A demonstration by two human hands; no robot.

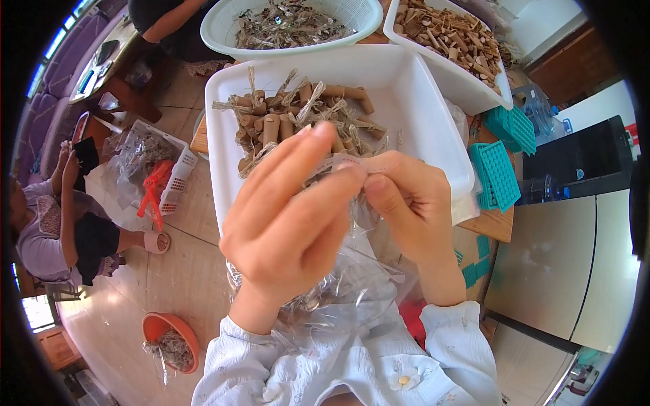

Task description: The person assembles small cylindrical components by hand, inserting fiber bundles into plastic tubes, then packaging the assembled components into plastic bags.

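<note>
We have both hands raised over the white tray (433, 135): left hand (291, 216) and right hand (406, 203) pinch one thin pale strip (345, 164) between fingertips, likely keeping it taut. Tray at the worktop's near edge holds brown paper tubes (277, 125) with fibres. A clear plastic bag (352, 284) sits below our wrists; the round basket (223, 34) holds shredded scraps.
</note>
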